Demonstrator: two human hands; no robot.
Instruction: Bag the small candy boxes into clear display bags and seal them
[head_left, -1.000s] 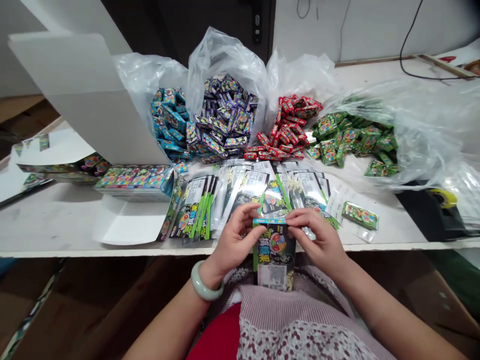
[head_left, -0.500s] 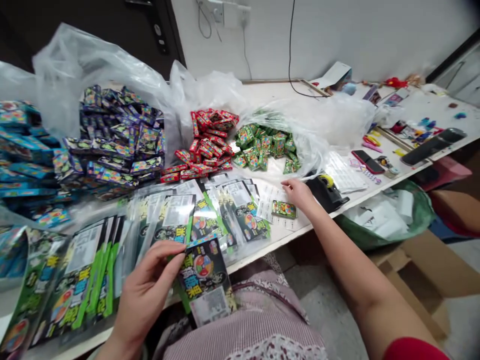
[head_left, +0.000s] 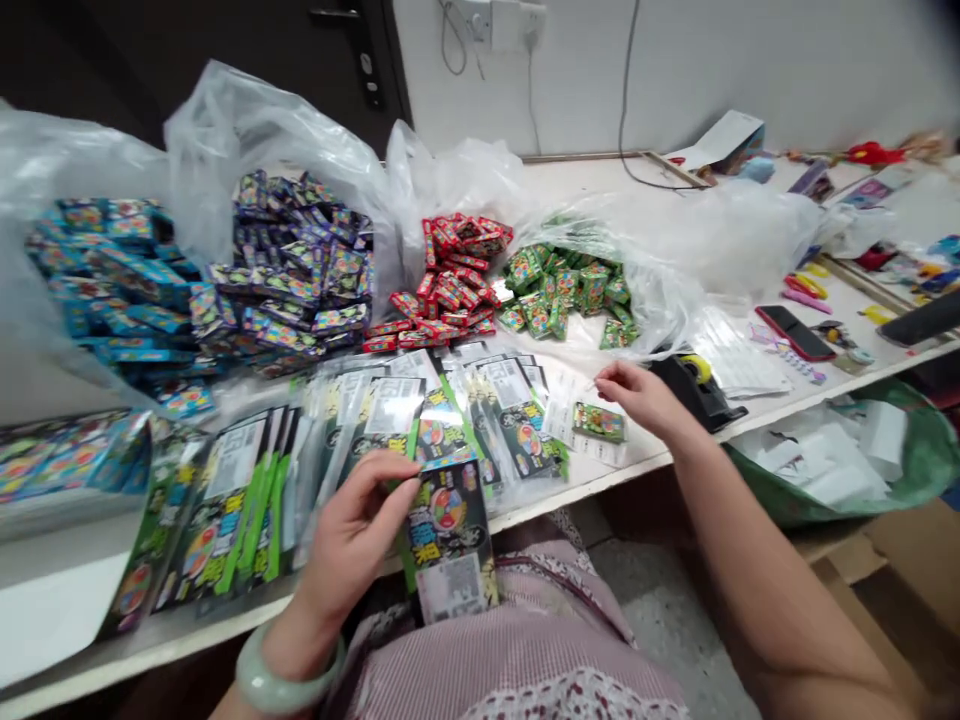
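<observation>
My left hand (head_left: 356,535), a pale green bangle (head_left: 289,665) on its wrist, pinches the top corner of a black and green printed packet (head_left: 450,530). The packet hangs over my lap, a white label on its lower part and a light blue strip along its top edge. My right hand (head_left: 637,395) is at the far edge of a white sticker sheet (head_left: 562,405), thumb and forefinger pressed together. Something small and white shows at those fingertips, too small to name. A small green box (head_left: 598,421) lies on the sheet beside this hand.
Rows of similar packets (head_left: 517,430) overlap along the table's front edge. Behind them sit clear bags of blue boxes (head_left: 135,280), purple boxes (head_left: 300,270), red boxes (head_left: 450,290) and green boxes (head_left: 562,285). A black tape dispenser (head_left: 697,390) and phone (head_left: 795,332) are at right.
The view has swung left, so things sit further right in it. My left hand still holds the packet; my right fingers remain pinched by the sticker sheet.
</observation>
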